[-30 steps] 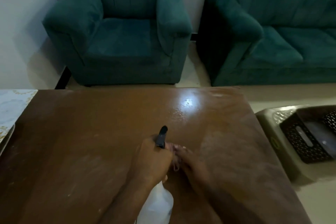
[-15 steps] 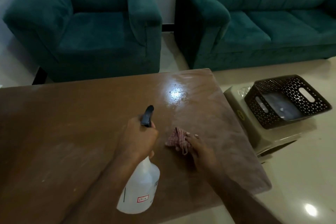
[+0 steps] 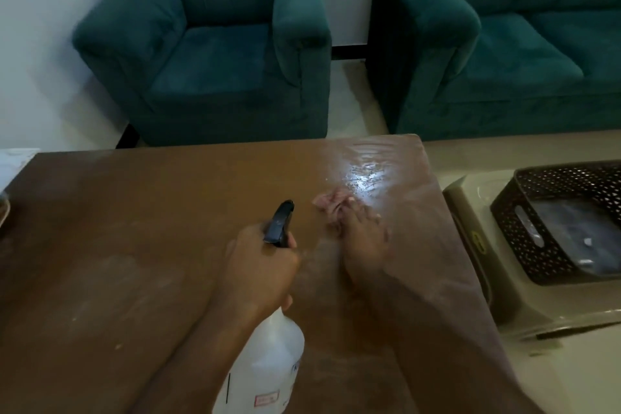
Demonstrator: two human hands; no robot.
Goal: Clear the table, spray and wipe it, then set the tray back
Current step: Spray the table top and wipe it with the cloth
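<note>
The brown wooden table (image 3: 134,245) fills the lower left of the view, with a wet shiny patch (image 3: 363,175) near its far right corner. My left hand (image 3: 262,265) grips the neck of a translucent white spray bottle (image 3: 265,366) with a black trigger head (image 3: 279,222) pointing away from me. My right hand (image 3: 364,239) presses a pinkish crumpled cloth (image 3: 331,203) flat on the table, just short of the wet patch. The two hands are close together, the right one slightly farther out.
A black perforated basket (image 3: 504,212) sits on a grey plastic stool (image 3: 470,198) right of the table. A teal armchair (image 3: 215,54) and a teal sofa (image 3: 504,44) stand beyond the far edge. A pale object (image 3: 13,161) shows at the table's left end.
My right hand has slid the cloth away from me toward the wet patch. The left hand still holds the spray bottle in much the same pose. The camera view has shifted.
</note>
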